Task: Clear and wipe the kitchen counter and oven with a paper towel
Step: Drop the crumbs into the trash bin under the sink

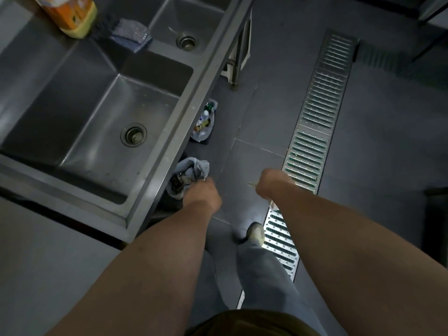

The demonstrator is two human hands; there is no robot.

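Sink basins: two; waste bags: two.

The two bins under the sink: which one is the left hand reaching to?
The nearer bin, lined with a grey bag; the left hand is at its rim. The farther bin, holding colourful rubbish, stands beyond it, apart from both hands.

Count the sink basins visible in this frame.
2. The large near basin sits at left with its drain toward the front; a smaller far basin lies beyond it at the top, partly cut off. More may lie outside the frame.
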